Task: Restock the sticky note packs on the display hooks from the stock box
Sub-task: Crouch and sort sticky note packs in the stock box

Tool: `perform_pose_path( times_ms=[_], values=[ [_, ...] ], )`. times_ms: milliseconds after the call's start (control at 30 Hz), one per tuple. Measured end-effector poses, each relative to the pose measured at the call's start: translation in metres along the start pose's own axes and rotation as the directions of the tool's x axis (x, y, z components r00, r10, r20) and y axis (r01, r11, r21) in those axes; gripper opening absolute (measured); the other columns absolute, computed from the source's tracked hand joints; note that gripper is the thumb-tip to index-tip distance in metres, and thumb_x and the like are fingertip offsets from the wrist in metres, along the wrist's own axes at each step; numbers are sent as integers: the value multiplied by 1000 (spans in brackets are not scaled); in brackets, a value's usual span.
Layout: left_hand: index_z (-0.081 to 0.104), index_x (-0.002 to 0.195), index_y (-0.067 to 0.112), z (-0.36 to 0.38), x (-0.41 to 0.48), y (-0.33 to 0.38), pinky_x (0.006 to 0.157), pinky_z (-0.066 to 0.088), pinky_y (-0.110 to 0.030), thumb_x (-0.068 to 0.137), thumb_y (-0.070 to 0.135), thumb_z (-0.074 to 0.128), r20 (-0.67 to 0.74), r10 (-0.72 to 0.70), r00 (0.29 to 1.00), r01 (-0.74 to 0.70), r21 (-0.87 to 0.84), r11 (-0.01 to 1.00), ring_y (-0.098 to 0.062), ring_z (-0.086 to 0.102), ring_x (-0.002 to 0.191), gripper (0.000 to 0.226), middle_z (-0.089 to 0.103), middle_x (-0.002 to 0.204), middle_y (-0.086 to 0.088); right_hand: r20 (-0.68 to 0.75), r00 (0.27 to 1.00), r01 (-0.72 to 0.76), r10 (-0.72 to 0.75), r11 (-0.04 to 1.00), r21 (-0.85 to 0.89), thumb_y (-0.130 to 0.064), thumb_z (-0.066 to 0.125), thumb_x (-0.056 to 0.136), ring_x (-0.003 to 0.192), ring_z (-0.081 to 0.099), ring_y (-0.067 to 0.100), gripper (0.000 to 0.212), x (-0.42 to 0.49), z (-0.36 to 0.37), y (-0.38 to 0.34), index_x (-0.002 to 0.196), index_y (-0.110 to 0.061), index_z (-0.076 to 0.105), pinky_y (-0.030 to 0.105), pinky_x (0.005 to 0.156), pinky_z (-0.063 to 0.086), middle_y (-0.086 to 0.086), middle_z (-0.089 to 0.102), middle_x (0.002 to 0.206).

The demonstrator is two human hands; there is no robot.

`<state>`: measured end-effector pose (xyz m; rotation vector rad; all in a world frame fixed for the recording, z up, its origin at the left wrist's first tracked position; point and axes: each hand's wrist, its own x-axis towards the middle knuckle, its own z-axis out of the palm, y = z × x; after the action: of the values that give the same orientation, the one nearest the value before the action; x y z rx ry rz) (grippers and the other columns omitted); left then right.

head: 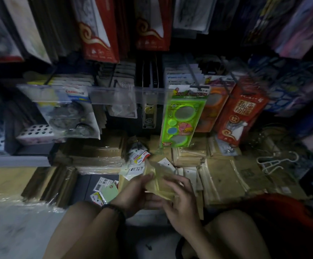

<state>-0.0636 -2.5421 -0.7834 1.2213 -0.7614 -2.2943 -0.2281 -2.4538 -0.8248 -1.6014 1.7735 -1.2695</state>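
Pack [158,181] gripped by left hand [133,193] and right hand [182,200]; detail blurred. Find hang hole, keep pack flat, thread squarely onto hook [192,73], label outward.

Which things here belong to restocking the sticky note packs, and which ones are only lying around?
For the job: yellow pack, held by the left hand and right hand; pale green pack near the left wrist; display hook.
Not part of it: green stencil set; red hanging pack; white hangers; brown paper stacks.
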Motion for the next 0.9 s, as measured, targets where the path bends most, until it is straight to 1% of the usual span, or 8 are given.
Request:
perform_pose_path(
  times_ms=[100,167,233,333,533,667,800,900],
  values=[
    [60,140,1,-2,-11,-2,89,65,-46,105,17,58,-15,83,996,-82,23,996,-52,63,127,38,69,131,-30,-17,1000,-3,4,998,58,-30,73,83,145,46,12,37,0,-11,-12,119,-38,78,33,116,42,-6,48,145],
    [61,137,-4,-2,-21,-3,81,68,-41,102,8,62,-11,117,993,-117,11,993,-52,63,126,37,68,132,-32,-96,995,-27,29,1000,15,-31,76,90,142,47,7,20,2,-15,-15,107,-42,80,33,113,45,-12,49,142],
    [62,134,-4,-2,-32,-2,80,68,-44,97,4,67,1,133,991,-133,8,991,-54,64,125,38,67,133,-33,-158,984,-79,80,997,7,-26,83,89,138,50,5,24,4,-18,-18,100,-46,79,37,111,49,-19,51,137],
    [63,134,1,-1,-50,0,98,58,-60,92,6,75,26,187,982,-189,82,979,-56,63,124,44,68,132,-32,-138,968,-185,212,965,185,-20,90,81,130,60,7,41,5,-28,-32,113,-42,75,47,104,56,-22,62,131],
    [57,141,7,9,-92,20,102,54,-67,91,13,79,46,317,947,-319,231,919,-45,70,121,55,71,132,-22,-18,958,-253,287,871,422,-4,91,78,113,74,11,51,9,-51,-79,118,-32,76,41,92,64,-9,78,120],
    [58,136,12,34,-127,53,93,62,-58,98,7,67,11,490,872,-465,331,821,-37,75,114,40,75,127,-15,-78,965,-192,252,874,446,0,78,91,99,77,10,37,29,-76,-123,106,-33,81,31,80,64,-4,80,114],
    [58,135,10,60,-167,93,93,62,-60,97,1,68,24,648,761,-611,363,704,-36,74,115,40,75,127,-15,-16,982,-156,186,868,471,-4,75,96,104,77,20,34,51,-109,-176,109,-35,82,50,90,64,-3,81,111],
    [59,134,13,80,-203,127,91,64,-53,96,2,69,55,729,683,-686,391,614,-31,75,115,41,77,126,-10,5,996,-76,84,867,493,2,72,96,101,78,21,33,70,-135,-225,111,-26,80,44,85,65,0,81,108]
  ],
)
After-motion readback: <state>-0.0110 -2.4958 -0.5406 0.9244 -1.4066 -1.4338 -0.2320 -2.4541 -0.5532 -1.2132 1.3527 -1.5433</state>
